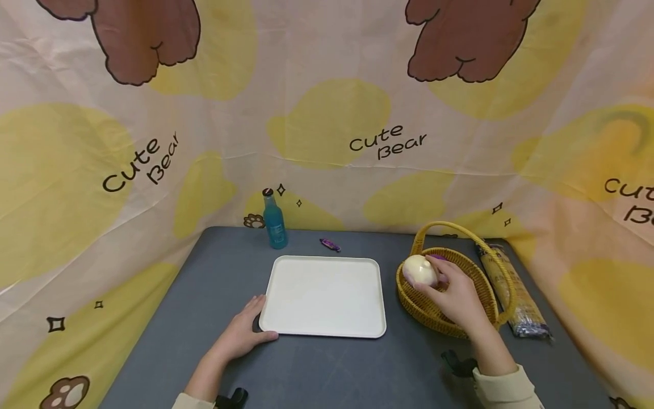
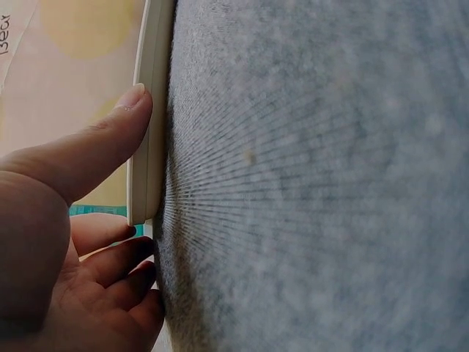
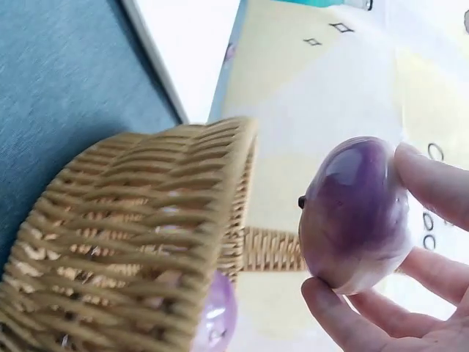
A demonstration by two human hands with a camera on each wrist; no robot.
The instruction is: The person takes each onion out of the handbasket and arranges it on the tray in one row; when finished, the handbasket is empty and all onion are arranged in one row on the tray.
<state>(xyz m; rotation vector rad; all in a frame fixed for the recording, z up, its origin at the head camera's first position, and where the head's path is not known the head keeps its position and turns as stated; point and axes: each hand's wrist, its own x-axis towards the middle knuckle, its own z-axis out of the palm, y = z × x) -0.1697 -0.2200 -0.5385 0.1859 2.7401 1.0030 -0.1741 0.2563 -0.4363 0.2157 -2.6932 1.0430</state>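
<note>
A glossy round purple-and-white vegetable [image 1: 420, 271], turnip-like, is pinched between the thumb and fingertips of my right hand [image 1: 455, 292]. In the right wrist view this vegetable [image 3: 355, 213] shows its purple side and a small dark nub. It is above the yellow wicker basket [image 1: 434, 318], near the rim. Another purple item [image 3: 218, 315] lies inside the basket, mostly hidden by the weave. At the near left corner of a white rectangular tray [image 1: 324, 295], my left hand [image 1: 240, 329] has its thumb against the front edge and extended fingers by the left side.
Behind the tray stand a blue bottle [image 1: 275, 224] with a dark cap and, lying flat, a small purple wrapped candy [image 1: 330, 245]. A long yellowish plastic package [image 1: 518, 295] lies right of the basket. The basket's tall handle [image 1: 467, 232] arches over it. A printed cloth hangs behind the grey table.
</note>
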